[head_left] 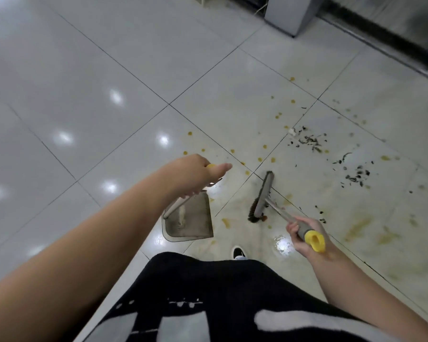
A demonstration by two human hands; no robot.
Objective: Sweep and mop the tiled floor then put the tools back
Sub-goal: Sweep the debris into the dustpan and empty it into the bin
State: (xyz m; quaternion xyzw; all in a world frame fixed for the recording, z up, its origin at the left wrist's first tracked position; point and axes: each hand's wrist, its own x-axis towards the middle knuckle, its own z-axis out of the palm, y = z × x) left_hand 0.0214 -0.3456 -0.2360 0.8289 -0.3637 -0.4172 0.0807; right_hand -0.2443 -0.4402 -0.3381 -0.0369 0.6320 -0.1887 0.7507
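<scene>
Left hand [195, 172] closed around the upper end of the grey long-handled dustpan [190, 219]; only a sliver of yellow cap shows past the knuckles, and the hand covers the top of the handle. The pan's tray rests on the glossy pale tiled floor [97, 77], just ahead of the person's black trousers [208, 287], with pale residue inside that is too blurred to identify. Right hand [304, 234] wraps the grey handle of the short broom with dark bristles and yellow end cap [263, 196]; the fingers curl round the shaft just below the cap. Broom head sits on the floor to the right of the dustpan, apart from it. Dark debris flecks [309, 140] and yellow-brown stains [358, 227] lie further right. One shoe tip [239, 253] shows; the rest is hidden. A grey cabinet base [292, 13] is cut off at the top edge
</scene>
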